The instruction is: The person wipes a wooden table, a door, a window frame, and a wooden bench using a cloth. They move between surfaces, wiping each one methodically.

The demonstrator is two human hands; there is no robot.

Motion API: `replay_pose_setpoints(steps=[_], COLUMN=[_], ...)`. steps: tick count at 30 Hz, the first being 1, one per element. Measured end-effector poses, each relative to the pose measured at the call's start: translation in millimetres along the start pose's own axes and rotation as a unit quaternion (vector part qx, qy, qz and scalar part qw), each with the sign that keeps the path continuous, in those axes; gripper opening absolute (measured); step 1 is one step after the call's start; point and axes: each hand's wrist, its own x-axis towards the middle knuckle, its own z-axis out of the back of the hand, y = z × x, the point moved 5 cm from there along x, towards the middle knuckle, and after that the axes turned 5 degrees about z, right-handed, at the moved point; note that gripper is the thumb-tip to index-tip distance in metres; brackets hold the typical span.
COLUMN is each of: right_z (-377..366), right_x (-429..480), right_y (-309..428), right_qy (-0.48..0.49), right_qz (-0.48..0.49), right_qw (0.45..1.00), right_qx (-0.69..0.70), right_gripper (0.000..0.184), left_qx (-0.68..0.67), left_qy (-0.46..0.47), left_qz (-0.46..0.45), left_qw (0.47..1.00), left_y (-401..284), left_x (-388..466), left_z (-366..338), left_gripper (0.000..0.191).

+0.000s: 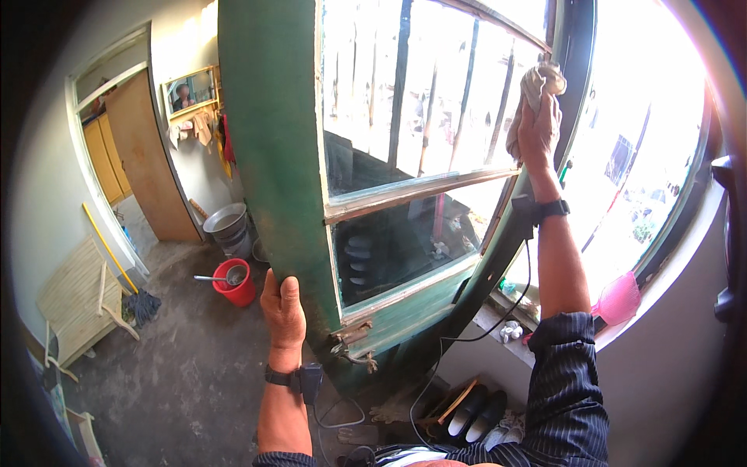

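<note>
A green wooden door with glass panes stands open before me. My left hand is at the door's outer edge, thumb on the near side; its fingertips are partly hidden. Raised high, my right hand holds a crumpled greyish cloth against the upright of the door frame beside the upper pane. On the door's lower part is a rusty metal bolt with a handle below it. Both wrists wear black straps with small devices, and a black cable hangs from the right one.
On the floor at left stand a red bucket with a ladle, a metal basin, a mop and a slatted wooden piece. Shoes lie below the windowsill, which holds a pink fly swatter. A mirror hangs behind.
</note>
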Motion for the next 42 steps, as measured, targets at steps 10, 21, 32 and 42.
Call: replay_pose_setpoints(steps=[10, 21, 32, 42], right_z=[13.5, 11.0, 31.0, 56.3], right_x=[-77.9, 47.3, -16.4, -59.9], right_y=[83.5, 287.6, 304.8, 299.3], right_qy=[0.030, -0.095, 0.010, 0.152], right_qz=[-0.106, 0.226, 0.198, 0.274], right_qw=[0.939, 0.942, 0.946, 0.904], right_qx=[0.325, 0.228, 0.256, 0.290], right_gripper=[0.033, 0.040, 0.049, 0.053], left_qx=[-0.019, 0.014, -0.017, -0.015], left_qy=[0.016, 0.018, 0.027, 0.023], left_qz=[-0.005, 0.019, 0.047, 0.044], left_qw=[1.000, 1.000, 0.998, 0.999], left_y=[-1.9, -1.1, 5.0, -2.4], left_x=[5.3, 3.2, 4.7, 3.5], left_z=[-2.6, 1.2, -0.2, 1.2], left_gripper=[0.032, 0.034, 0.034, 0.036])
